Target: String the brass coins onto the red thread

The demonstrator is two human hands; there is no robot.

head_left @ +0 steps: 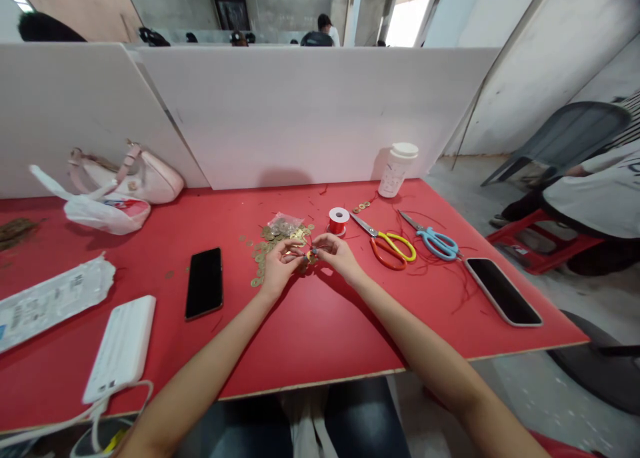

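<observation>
Over the red table, my left hand [281, 266] and my right hand [341, 257] meet with fingertips pinched close together. Between them are small brass coins [313, 257] on a thin red string. The left fingers pinch at the coins' side, and those of the right hand close on the string; the exact grip is too small to see clearly. Just beyond the left hand lies a loose pile of brass coins [260, 251], with a clear plastic bag [285, 223] on it. A spool of red string [338, 222] stands behind the right hand.
Yellow-and-red-handled scissors [393, 248], blue-handled scissors [436, 242] and a phone [503, 291] lie right. A lidded white cup [397, 171] stands behind. Leftward are a black phone [205, 283], a white power bank [121, 346] and a pink handbag [155, 175]. Someone sits at far right.
</observation>
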